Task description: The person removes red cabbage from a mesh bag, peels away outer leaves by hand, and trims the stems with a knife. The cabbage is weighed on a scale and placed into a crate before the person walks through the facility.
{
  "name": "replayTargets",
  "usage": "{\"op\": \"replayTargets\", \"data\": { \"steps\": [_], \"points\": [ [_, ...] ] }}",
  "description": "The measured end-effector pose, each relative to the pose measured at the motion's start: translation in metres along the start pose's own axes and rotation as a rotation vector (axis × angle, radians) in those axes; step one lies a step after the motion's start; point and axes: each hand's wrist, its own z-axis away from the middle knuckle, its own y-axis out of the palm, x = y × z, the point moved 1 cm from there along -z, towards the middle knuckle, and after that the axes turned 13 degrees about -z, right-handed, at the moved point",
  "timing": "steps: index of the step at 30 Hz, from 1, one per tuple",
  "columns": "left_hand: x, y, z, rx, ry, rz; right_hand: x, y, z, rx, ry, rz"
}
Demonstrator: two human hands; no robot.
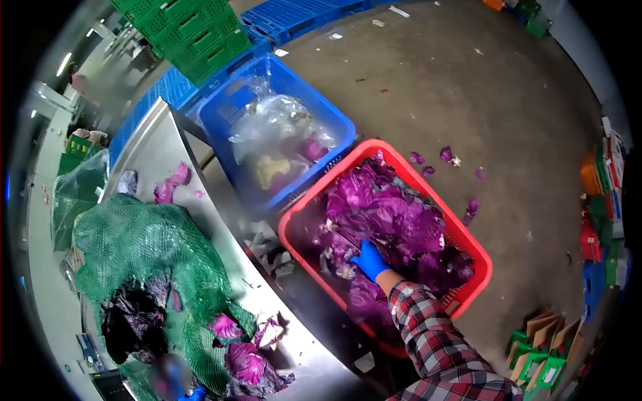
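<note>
My right hand (370,261), in a blue glove, reaches down into a red crate (483,267) heaped with purple cabbage leaves (401,217). Its fingers look bent among the leaves, and a thin dark line runs out from them; what they hold is not clear. At the bottom edge only a small part of my left hand (194,395) shows, also blue-gloved, its fingers hidden. Near it on the metal table lie cut red cabbage pieces (246,363) and a green mesh bag (154,234) with dark cabbage showing through its opening.
A blue crate (344,127) holding clear plastic and scraps touches the red one. Green crates (194,40) are stacked on blue pallets (294,19) behind. The metal table (231,234) curves along the left. Loose leaves (446,154) dot the floor; boxes (545,357) stand at lower right.
</note>
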Motion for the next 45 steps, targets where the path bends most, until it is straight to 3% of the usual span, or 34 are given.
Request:
{"op": "replayTargets", "data": {
  "steps": [4, 6, 10, 12, 14, 15, 18, 19, 21, 22, 23, 24, 26, 27, 29, 31, 39, 40, 42, 43, 45],
  "points": [
    [-0.007, 0.004, 0.001, -0.068, 0.114, 0.023, 0.005, -0.007, 0.003, -0.004, -0.085, -0.082],
    [-0.005, 0.007, 0.001, -0.093, 0.191, 0.067, 0.020, -0.021, 0.012, 0.094, 0.073, -0.011],
    [0.011, 0.013, 0.006, -0.119, 0.308, 0.148, 0.032, -0.038, 0.040, 0.163, 0.105, 0.086],
    [0.022, 0.015, 0.007, -0.137, 0.373, 0.202, 0.031, -0.044, 0.062, 0.086, -0.072, 0.109],
    [0.038, 0.020, 0.002, -0.152, 0.475, 0.285, 0.062, -0.080, 0.117, 0.281, 0.059, -0.015],
    [0.044, 0.019, 0.000, -0.167, 0.521, 0.328, 0.090, -0.095, 0.158, 0.210, 0.227, -0.481],
    [0.070, 0.029, -0.023, -0.231, 0.664, 0.259, 0.024, -0.113, 0.178, 0.240, -0.038, 0.452],
    [0.081, 0.033, -0.036, -0.273, 0.702, 0.176, 0.029, -0.116, 0.184, 0.259, 0.052, 0.370],
    [0.092, 0.043, -0.052, -0.337, 0.716, 0.128, 0.084, -0.122, 0.220, 0.105, -0.030, -0.163],
    [0.067, 0.029, -0.008, -0.423, 0.722, -0.009, 0.120, -0.122, 0.245, 0.028, -0.069, -0.434],
    [0.041, 0.012, 0.036, -0.357, 0.666, -0.017, 0.162, -0.121, 0.268, 0.065, 0.014, -0.487],
    [0.028, 0.005, 0.067, -0.294, 0.608, -0.026, 0.181, -0.109, 0.287, 0.168, -0.051, -0.648],
    [0.033, 0.024, 0.077, -0.219, 0.909, 0.364, 0.208, -0.077, 0.317, 0.338, -0.070, -0.815],
    [0.014, 0.020, 0.127, -0.215, 0.880, 0.424, 0.217, -0.060, 0.331, 0.424, -0.055, -0.828],
    [0.018, 0.038, 0.143, 0.064, 0.894, 0.562, 0.229, -0.032, 0.361, 0.599, -0.031, -0.864],
    [0.010, 0.058, 0.155, 0.153, 0.894, 0.543, 0.233, -0.014, 0.385, 0.722, -0.012, -0.898],
    [-0.015, 0.114, 0.165, 0.061, 0.844, 0.363, 0.225, -0.024, 0.411, 0.970, 0.064, -1.034],
    [-0.018, 0.120, 0.167, 0.038, 0.826, 0.351, 0.229, -0.030, 0.415, 0.981, 0.028, -1.060],
    [-0.021, 0.129, 0.172, -0.007, 0.789, 0.325, 0.249, -0.047, 0.435, 0.856, -0.330, -1.136],
    [-0.022, 0.133, 0.174, -0.027, 0.773, 0.315, 0.223, -0.021, 0.406, 0.626, -0.600, -0.673],
    [-0.021, 0.140, 0.178, -0.069, 0.732, 0.301, 0.226, -0.037, 0.415, 0.723, -0.433, -0.716]
  ]
}}
